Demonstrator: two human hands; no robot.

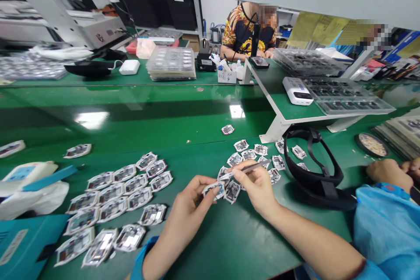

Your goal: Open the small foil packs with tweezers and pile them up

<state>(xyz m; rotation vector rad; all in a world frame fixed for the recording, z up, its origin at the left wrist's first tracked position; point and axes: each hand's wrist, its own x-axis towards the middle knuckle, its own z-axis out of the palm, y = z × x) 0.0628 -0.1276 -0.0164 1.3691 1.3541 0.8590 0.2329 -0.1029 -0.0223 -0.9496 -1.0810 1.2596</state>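
Note:
Between the thumb and fingers of my left hand (193, 203) is a small white-framed electronic module (215, 190), tilted a little above the bench. My right hand (257, 183) pinches a pair of tweezers (252, 167), whose tips point left at the module's upper edge. Whether the tips grip anything is too small to tell. Close beyond both hands lies a loose cluster of similar modules (248, 154), some partly hidden by my right hand. To the left, several more modules (111, 195) are laid out in slanting rows on the green bench.
A black head-strap device (315, 175) lies right of my right arm, near another person's blue sleeve (383, 227). A raised shelf (278, 96) carries a white power bank (297, 91) and clear trays (348, 94). A teal box (29, 245) stands front left. Another person (246, 30) sits opposite.

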